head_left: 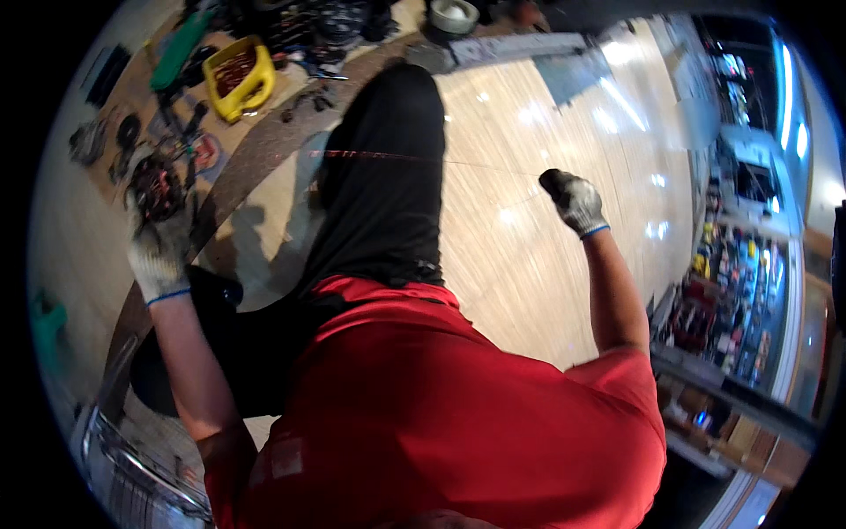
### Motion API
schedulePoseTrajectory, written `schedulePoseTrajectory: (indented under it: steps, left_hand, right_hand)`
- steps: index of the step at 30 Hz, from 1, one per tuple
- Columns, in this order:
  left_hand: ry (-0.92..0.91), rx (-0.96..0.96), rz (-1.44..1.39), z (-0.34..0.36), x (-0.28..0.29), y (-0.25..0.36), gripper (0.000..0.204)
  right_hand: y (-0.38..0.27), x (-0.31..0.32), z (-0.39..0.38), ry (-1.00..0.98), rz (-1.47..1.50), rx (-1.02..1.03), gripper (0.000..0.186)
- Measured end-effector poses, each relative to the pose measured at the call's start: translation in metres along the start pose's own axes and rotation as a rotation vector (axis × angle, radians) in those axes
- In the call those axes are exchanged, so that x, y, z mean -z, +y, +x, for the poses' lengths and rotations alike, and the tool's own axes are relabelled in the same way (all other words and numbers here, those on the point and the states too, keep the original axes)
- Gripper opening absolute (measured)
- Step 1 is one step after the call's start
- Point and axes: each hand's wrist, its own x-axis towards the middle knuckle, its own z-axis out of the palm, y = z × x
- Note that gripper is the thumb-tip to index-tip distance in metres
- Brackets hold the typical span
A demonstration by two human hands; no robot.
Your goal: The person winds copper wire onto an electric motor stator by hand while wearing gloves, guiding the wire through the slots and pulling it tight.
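Note:
My left hand (163, 260), in a white knit glove with dark fingers, is closed on a dark round motor stator (159, 187) with copper-coloured windings. Out to the right, my right hand (579, 207), gloved the same way, is raised with its fingers pinched together. From that pinch a thin reddish wire (379, 156) runs taut to the left across my black-trousered knee (388, 123). Its left end fades near the stator, so I cannot tell where it joins.
A yellow cut-open jug (231, 108) with reddish-brown contents stands on brown board at the upper left, among scattered tools and dark parts. Beside it lies a long green object (181, 55). A pale round container (438, 22) stands at the back. Shelves (736, 300) of goods line the right side.

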Motion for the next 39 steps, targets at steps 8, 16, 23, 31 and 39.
schedulePoseTrajectory:
  steps: [8,16,23,31,39]
  left_hand:
    - [-0.175,0.046,-0.005,0.002,-0.013,-0.018,0.053]
    - [-0.294,0.11,-0.168,-0.006,-0.017,-0.019,0.043]
    - [-0.187,0.05,-0.045,-0.016,-0.032,-0.026,0.037]
    - [-0.18,-0.118,0.017,-0.029,-0.043,-0.024,0.03]
    - [-0.165,-0.27,0.419,-0.024,-0.02,-0.014,0.028]
  right_hand:
    - [0.133,-0.051,-0.172,-0.271,-0.05,-0.679,0.033]
    - [0.096,-0.113,-0.166,-0.912,0.246,-0.545,0.08]
    - [-0.092,0.017,0.056,0.3,0.486,-0.174,0.046]
    - [-0.411,0.063,0.143,-0.197,0.608,0.275,0.059]
    - [-0.419,0.059,0.145,-0.233,0.769,0.485,0.03]
